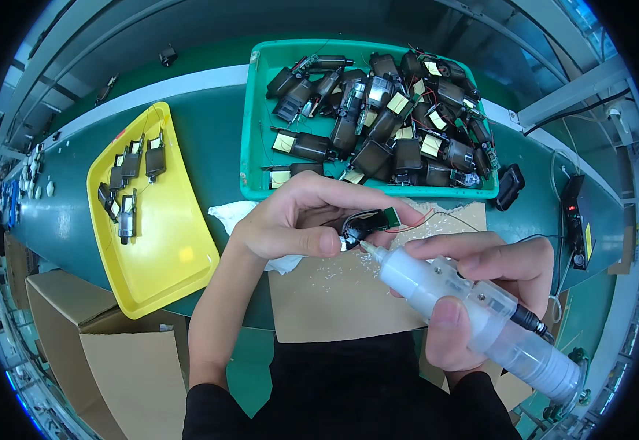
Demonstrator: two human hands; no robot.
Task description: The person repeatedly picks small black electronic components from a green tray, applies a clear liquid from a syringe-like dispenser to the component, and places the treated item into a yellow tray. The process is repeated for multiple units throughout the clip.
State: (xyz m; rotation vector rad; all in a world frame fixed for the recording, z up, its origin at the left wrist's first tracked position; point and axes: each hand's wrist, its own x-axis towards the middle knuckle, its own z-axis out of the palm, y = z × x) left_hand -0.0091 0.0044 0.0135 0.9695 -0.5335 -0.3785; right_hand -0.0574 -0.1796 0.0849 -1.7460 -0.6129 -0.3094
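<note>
My left hand [297, 220] is closed around a small black device [357, 229] with a green circuit board and thin red and black wires trailing to the right. Gripped in my right hand [481, 286] is a translucent glue dispensing syringe [437, 293] filled with white material. Its narrow tip points left and meets, or nearly meets, the lower edge of the device. Most of the device's left part is hidden by my left fingers. Beneath both hands lies a brown cardboard sheet [341, 308] sprinkled with small white specks.
A green tray [249, 139] heaped with dark devices stands at the back. To the left, a yellow tray [165, 271] holds several more. A black part [510, 187] and a black box with a red light [574, 213] lie right. Open cardboard boxes [129, 367] stand below the table's left edge.
</note>
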